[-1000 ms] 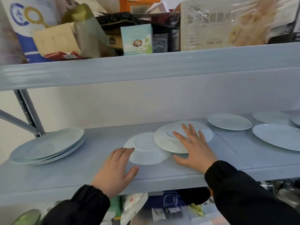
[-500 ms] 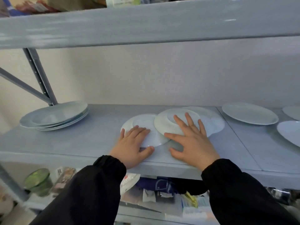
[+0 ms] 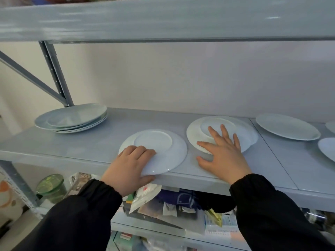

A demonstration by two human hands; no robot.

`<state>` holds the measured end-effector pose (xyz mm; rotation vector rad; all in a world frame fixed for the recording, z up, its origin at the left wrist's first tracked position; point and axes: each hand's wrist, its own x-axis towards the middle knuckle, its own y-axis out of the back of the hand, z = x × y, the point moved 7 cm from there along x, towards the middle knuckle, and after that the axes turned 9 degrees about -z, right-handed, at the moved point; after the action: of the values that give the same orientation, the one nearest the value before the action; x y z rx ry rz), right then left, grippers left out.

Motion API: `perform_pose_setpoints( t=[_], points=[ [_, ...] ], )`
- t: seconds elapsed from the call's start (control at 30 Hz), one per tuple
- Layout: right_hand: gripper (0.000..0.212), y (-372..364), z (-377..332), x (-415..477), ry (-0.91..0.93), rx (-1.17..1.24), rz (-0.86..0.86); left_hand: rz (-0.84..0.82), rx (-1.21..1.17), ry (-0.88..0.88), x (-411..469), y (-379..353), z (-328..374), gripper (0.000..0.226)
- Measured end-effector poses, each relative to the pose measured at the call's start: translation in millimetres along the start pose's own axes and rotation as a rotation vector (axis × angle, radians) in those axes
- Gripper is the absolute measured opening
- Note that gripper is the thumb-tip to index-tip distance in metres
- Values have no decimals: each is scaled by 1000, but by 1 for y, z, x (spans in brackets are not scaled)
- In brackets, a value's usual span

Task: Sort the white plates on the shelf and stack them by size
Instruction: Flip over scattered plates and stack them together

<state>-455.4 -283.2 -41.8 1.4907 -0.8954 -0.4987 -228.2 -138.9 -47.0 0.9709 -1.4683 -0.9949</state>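
Left hand point(image 3: 130, 163) gripped one upturned plate point(image 3: 159, 147) overhanging the shelf point(image 3: 72, 145) front edge, thumb under. Right hand point(image 3: 223, 153) lay flat, fingers spread, on a second plate point(image 3: 197, 134). One stack point(image 3: 72, 118) far left, three loose plates point(image 3: 286, 126) right; bare shelf between.

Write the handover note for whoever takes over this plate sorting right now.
Left hand grips an upside-down plate at the front edge of the shelf, thumb under the rim.
Right hand lies flat on a second upside-down plate that rests on another plate.
Done: one stack at the left rear.
To do: sort these three and the loose plates at right by size.
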Motion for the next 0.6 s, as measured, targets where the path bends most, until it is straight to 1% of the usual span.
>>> perform_pose_setpoints(
  t=[0.07,0.2,0.27,0.33,0.43,0.53,0.57,0.6],
  points=[
    [56,0,0,0,-2,-3,-1,-15,57,-36,-3,3,0,57],
    [59,1,-1,-1,7,-4,13,-34,156,-49,-8,13,-3,72],
    [63,2,-2,-2,11,-1,26,31,150,32,-9,31,-11,70],
    [68,3,-3,-2,20,9,43,129,97,157,-6,53,-22,61],
    [72,4,-4,-2,31,15,65,212,-170,306,1,76,-38,45],
    [74,3,-3,-2,26,16,64,333,-408,399,13,84,-54,33],
    [74,3,-3,-2,28,18,71,347,-516,451,17,81,-59,29],
    [75,4,-3,-2,31,20,79,343,-685,520,21,74,-65,26]
  ],
)
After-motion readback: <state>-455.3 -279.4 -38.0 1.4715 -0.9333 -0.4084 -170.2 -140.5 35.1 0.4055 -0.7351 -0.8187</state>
